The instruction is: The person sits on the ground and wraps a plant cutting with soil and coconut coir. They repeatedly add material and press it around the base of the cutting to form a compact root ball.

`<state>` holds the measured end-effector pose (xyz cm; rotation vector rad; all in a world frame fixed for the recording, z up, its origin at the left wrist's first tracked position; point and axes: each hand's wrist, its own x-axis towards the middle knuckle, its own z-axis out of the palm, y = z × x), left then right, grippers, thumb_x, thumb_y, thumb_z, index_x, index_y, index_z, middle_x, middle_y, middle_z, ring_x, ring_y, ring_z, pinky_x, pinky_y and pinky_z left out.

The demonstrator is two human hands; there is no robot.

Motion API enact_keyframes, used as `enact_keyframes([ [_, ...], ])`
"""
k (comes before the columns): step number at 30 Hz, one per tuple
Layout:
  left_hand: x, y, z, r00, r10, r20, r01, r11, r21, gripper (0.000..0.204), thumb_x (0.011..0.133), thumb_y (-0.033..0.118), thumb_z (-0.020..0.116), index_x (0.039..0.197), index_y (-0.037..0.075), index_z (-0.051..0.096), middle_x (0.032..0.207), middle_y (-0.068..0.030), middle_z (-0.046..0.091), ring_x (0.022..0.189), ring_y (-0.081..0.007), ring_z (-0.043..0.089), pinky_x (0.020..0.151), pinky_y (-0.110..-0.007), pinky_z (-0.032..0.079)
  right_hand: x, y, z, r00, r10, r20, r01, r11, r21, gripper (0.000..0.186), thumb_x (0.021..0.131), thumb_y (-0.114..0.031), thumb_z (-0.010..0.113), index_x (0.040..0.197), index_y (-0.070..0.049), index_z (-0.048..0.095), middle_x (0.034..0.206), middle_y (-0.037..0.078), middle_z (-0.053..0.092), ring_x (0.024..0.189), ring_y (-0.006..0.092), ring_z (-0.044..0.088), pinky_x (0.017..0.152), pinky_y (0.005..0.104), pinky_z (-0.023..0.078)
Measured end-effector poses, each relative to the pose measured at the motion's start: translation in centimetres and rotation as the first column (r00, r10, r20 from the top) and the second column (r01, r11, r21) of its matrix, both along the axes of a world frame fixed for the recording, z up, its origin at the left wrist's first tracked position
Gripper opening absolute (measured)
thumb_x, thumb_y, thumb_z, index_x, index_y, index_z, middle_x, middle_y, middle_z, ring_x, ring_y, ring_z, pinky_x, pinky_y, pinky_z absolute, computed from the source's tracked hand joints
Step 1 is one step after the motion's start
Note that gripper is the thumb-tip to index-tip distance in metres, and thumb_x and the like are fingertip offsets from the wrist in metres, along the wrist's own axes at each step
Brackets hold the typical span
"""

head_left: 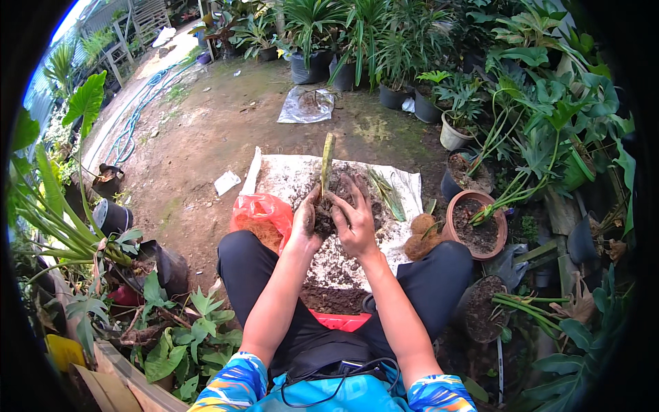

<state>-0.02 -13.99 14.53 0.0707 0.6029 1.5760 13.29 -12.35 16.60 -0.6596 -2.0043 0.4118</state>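
A leafy plant cutting stands upright between my hands, its yellow-green blade pointing away from me. Dark soil clings around its base. My left hand cups the soil and base from the left, fingers curled. From the right, my right hand presses against the same base, its thumb side at the stem and the other fingers partly spread. Both hands are dirty with soil. Beneath them lies a white sheet strewn with loose dark soil. On its right part rest some cut green leaves.
Left of the sheet sits a red plastic bag of brown fibre. Brown fibrous husks lie near my right knee, beside a terracotta pot. A red container is between my legs. Potted plants line the back; a blue hose runs left.
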Motion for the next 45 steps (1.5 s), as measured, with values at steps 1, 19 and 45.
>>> enact_keyframes([
  [1,0.0,0.2,0.2,0.998,-0.01,-0.065,0.011,1.0,0.007,0.03,0.097,0.035,0.056,0.101,0.007,0.064,0.089,-0.0089,0.069,0.076,-0.0219,0.067,0.07,-0.037,0.057,0.3,0.3,-0.3,1.0,-0.03,0.005,0.03,0.999,-0.017,0.032,0.096,-0.025,0.054,0.118,-0.007,0.069,0.148,0.019,0.042,0.14,0.0385,0.034,0.114,0.0461,0.029],
  [19,3.2,0.3,0.7,0.985,0.057,-0.165,-0.056,0.998,0.011,0.047,0.096,0.05,0.053,0.102,0.004,0.063,0.085,-0.0123,0.069,0.074,-0.0238,0.068,0.07,-0.036,0.057,2.1,0.0,-2.4,0.981,-0.01,-0.195,-0.014,0.993,-0.121,0.027,0.092,-0.022,0.061,0.112,-0.007,0.071,0.14,0.02,0.047,0.128,0.0362,0.046,0.103,0.0441,0.041],
  [45,4.3,0.1,0.6,0.988,0.095,-0.12,-0.101,0.994,-0.041,0.037,0.1,0.04,0.051,0.101,0.005,0.061,0.077,-0.0068,0.06,0.067,-0.016,0.06,0.055,-0.026,0.05,1.9,-0.9,-1.3,0.997,-0.049,0.052,0.037,0.979,0.2,0.022,0.084,-0.02,0.068,0.101,-0.005,0.07,0.131,0.018,0.053,0.121,0.0378,0.051,0.098,0.0443,0.047],
])
